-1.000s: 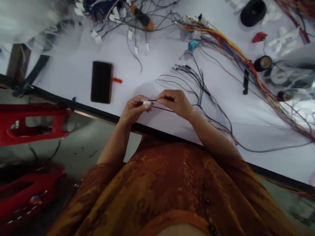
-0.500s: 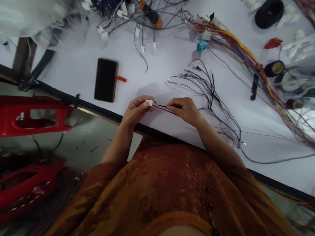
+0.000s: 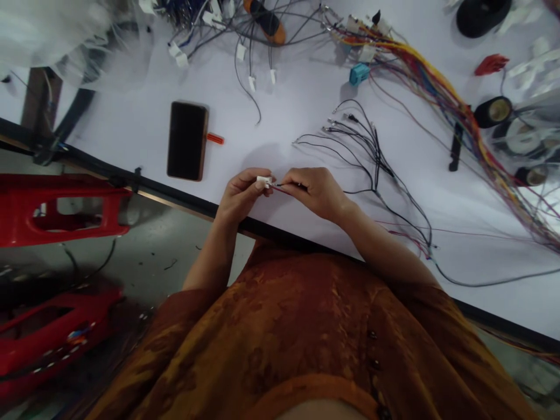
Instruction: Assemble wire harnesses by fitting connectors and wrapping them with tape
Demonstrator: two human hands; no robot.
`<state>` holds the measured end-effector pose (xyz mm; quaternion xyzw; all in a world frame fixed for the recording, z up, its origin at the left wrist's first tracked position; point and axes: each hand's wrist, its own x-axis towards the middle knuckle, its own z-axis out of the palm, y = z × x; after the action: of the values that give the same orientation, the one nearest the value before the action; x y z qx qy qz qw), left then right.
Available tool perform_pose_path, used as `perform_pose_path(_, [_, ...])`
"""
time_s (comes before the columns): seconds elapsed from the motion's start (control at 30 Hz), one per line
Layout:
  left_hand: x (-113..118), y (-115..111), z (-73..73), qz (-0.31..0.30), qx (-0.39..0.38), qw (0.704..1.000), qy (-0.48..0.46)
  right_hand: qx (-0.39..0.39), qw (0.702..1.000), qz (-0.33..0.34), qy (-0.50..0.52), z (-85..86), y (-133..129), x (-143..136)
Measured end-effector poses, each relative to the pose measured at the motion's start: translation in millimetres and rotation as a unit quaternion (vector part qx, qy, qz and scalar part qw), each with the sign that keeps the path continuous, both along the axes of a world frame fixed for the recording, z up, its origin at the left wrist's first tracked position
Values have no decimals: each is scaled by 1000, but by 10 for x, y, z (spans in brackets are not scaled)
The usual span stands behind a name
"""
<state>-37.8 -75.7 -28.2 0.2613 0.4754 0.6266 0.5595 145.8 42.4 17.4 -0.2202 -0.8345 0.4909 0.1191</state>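
Observation:
Between the thumb and fingers of my left hand [image 3: 242, 193] is a small white connector housing [image 3: 263, 181], held just above the table near its front edge. My right hand [image 3: 315, 191] pinches a black wire [image 3: 282, 185] close to its tip, which points at the connector's right end. Whether the tip is inside the housing, I cannot tell. A red wire runs from the connector beneath my right fingers. A bundle of black wires [image 3: 377, 157] with metal terminals lies beyond my right hand.
A phone [image 3: 187, 141] and an orange piece [image 3: 215, 138] lie at left. A thick multicoloured wire harness [image 3: 431, 81] with a teal connector [image 3: 359, 74] crosses the right side. An orange-black tool [image 3: 268, 23] sits at the back. Red stools [image 3: 79, 233] stand below the left edge.
My right hand has moved left along the black wire, closer to the connector. My left hand keeps its hold on the connector almost in place.

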Motion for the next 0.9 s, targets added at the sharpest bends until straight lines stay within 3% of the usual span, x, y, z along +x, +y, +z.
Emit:
perform_pose_path(0.3, [-17,-14,3,2,-10,1000,-12,-121,992,31,16,-65,118,45])
perform_pose_path(0.53, [-25,3,12,-18,-30,999,10,-113,992,48,12,-84,111,42])
perform_pose_path(0.73, [58,-42,53,-18,-42,980,196,-69,997,-11,-28,-167,-77,-36])
perform_pose_path(0.9, [63,-115,71,-18,-91,956,280,-42,998,14,-44,-204,-232,5])
